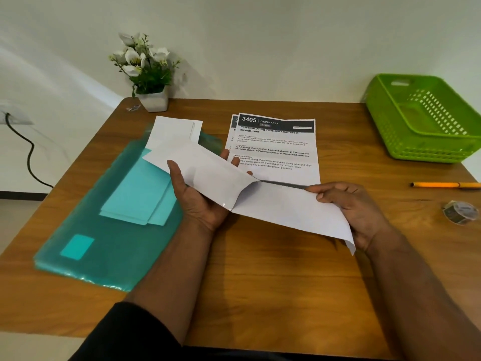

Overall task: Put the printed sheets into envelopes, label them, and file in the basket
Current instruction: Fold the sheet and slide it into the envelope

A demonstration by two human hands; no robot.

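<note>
Holding envelope (205,173), left hand (200,201), folded sheet (291,212), right hand (356,207)

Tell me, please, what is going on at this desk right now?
A person is sliding a folded sheet into a white envelope. The left hand holds the envelope and the right hand grips the sheet, which is only partly in. More printed sheets lie on the table behind, with spare envelopes on a teal folder. The green basket looks empty, and a pen and tape roll wait at the right.
</note>
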